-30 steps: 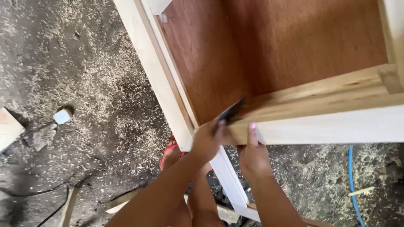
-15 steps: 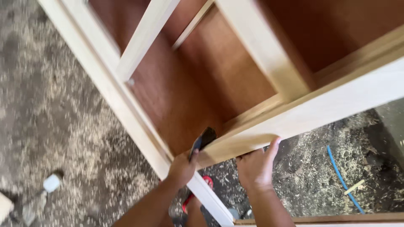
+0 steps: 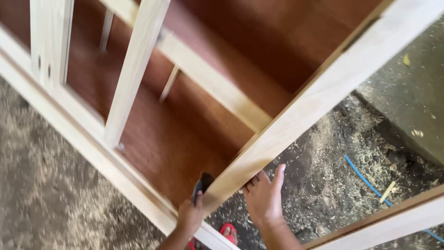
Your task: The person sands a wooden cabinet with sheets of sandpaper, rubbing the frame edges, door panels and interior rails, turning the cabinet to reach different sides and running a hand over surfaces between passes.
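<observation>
Gripping dark pad: left hand | right hand open, steadying pale frame rail

The floor is grey concrete strewn with pale sawdust and shavings, thickest at 7 o'clock and again at 4 o'clock. A blue cord runs across it toward 4 o'clock, with a small yellowish wood chip just beside it. Soft daylight falls evenly, without hard shadows.

pale wooden frame, reddish-brown back panel, blue hose, red sandal
</observation>
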